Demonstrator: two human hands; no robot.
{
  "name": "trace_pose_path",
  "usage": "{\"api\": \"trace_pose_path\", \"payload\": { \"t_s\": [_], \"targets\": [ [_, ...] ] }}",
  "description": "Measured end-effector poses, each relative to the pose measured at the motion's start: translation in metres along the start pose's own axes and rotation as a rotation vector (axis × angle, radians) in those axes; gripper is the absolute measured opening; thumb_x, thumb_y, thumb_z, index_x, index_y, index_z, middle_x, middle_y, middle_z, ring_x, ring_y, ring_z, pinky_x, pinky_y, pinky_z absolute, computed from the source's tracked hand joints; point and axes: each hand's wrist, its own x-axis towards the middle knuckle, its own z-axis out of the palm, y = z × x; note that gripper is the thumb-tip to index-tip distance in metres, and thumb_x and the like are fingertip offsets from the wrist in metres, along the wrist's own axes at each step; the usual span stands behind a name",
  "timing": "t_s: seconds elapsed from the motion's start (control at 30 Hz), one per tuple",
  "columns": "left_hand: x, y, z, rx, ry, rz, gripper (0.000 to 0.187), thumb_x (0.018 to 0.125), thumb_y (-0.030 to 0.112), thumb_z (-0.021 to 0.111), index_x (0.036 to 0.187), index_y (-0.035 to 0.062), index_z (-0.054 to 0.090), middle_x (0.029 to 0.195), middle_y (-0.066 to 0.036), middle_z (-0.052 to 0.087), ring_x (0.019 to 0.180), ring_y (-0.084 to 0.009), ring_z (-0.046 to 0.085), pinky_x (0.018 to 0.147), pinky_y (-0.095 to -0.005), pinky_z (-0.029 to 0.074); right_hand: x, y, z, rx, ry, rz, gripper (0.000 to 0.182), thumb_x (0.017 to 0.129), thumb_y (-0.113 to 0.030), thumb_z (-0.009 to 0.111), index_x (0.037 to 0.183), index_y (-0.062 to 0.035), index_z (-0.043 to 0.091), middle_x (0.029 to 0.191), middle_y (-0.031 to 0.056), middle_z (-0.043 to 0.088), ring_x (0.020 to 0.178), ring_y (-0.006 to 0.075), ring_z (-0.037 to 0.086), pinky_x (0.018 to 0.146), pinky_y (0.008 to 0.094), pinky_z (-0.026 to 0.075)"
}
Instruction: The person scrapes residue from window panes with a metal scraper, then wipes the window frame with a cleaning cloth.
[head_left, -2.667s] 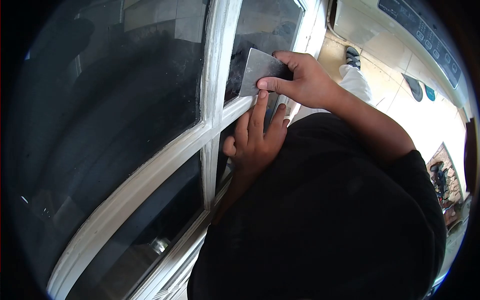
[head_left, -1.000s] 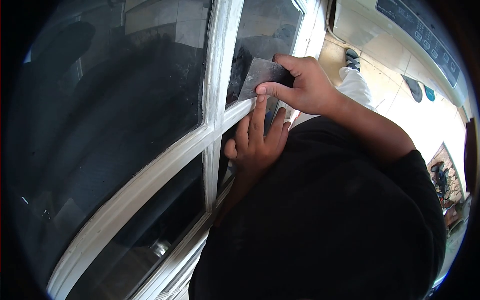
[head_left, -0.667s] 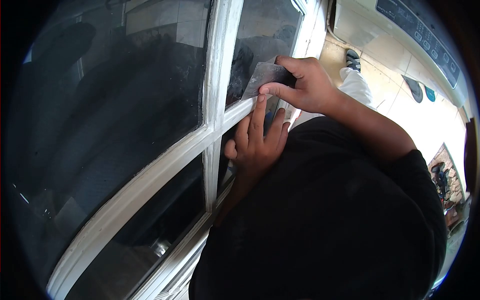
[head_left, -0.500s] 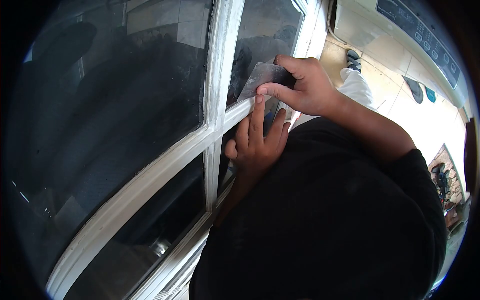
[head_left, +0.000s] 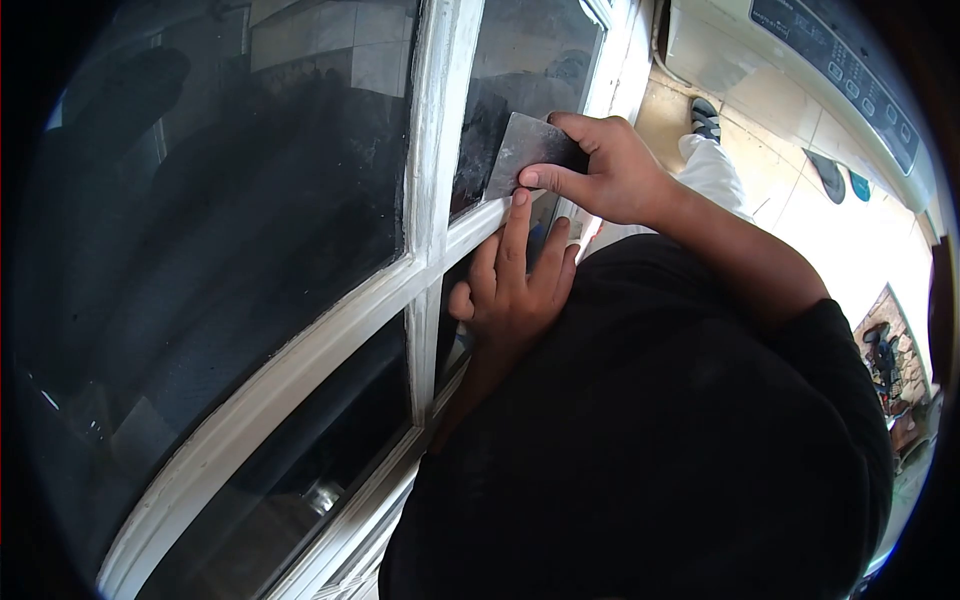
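My right hand [head_left: 622, 172] pinches a thin, flat grey sheet [head_left: 522, 155] with whitish smears between thumb and fingers. The sheet's lower edge lies along the white window bar [head_left: 480, 225], and its face overlaps the dark glass pane [head_left: 490, 110] behind. Just below, my left hand [head_left: 515, 285] rests against the frame with its fingers spread and stretched out. Its longest raised fingertip is right at the bar, close under my right thumb. White paint on the bars looks streaked and uneven.
A large dark pane [head_left: 250, 220] fills the left side. At upper right is an appliance with a button panel [head_left: 850, 80]. Another person's sandalled foot [head_left: 705, 118] and white trouser leg show on the tiled floor, near loose slippers [head_left: 828, 177].
The grey sheet has tilted slightly more upright, its upper left corner shifting up and its lower edge moving a little right along the bar. My left hand stays almost still.
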Motion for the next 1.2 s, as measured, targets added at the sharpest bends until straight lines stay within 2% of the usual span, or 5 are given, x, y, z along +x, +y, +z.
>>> {"api": "trace_pose_path", "payload": {
  "t_s": [0.17,0.33,0.47,0.73,1.2],
  "targets": [
    [0.0,0.0,0.001,0.003,-0.001,0.007,0.023,0.086,0.046,0.06,0.105,0.0361,0.068,0.131,0.008,0.061,0.102,-0.0061,0.053,0.077,-0.0332,0.021,0.001,-0.007,-0.003,-0.085,-0.015,0.021,0.03,0.085,-0.026,0.076,0.094,0.0008,0.063,0.073,0.0046,0.064,0.068,0.0063,0.052,0.062,0.027,0.046],
    [0.001,0.0,0.001,0.017,0.004,0.013,0.024,0.086,0.047,0.059,0.105,0.0364,0.068,0.131,0.008,0.061,0.102,-0.0063,0.054,0.078,-0.0331,0.021,0.002,0.001,0.003,0.064,-0.015,0.013,0.03,0.086,-0.025,0.076,0.093,0.0007,0.064,0.074,0.0035,0.063,0.07,0.006,0.052,0.063,0.0264,0.046],
    [0.001,0.0,0.001,0.011,0.009,0.008,0.024,0.086,0.047,0.059,0.105,0.0362,0.068,0.131,0.007,0.061,0.101,-0.0065,0.054,0.077,-0.0329,0.021,0.002,-0.003,-0.001,-0.019,-0.041,0.06,0.029,0.086,-0.025,0.075,0.094,0.0006,0.065,0.077,0.0031,0.064,0.072,0.0058,0.053,0.065,0.0263,0.046],
    [-0.002,-0.001,0.004,0.012,0.033,-0.001,0.024,0.086,0.048,0.059,0.104,0.0363,0.069,0.131,0.007,0.061,0.101,-0.0069,0.054,0.077,-0.0326,0.021,0.005,-0.006,0.003,0.089,-0.062,0.058,0.028,0.086,-0.024,0.076,0.094,0.0009,0.065,0.079,0.0033,0.066,0.075,0.0062,0.056,0.068,0.0257,0.048],
    [0.0,0.001,0.002,0.016,0.02,-0.008,0.023,0.087,0.048,0.058,0.104,0.0369,0.069,0.133,0.004,0.06,0.103,-0.0072,0.054,0.077,-0.0323,0.022,0.007,-0.01,0.0,0.024,-0.037,-0.001,0.029,0.084,-0.025,0.077,0.09,0.0003,0.066,0.076,0.0048,0.066,0.073,0.0057,0.056,0.065,0.0261,0.047]
  ]
}}
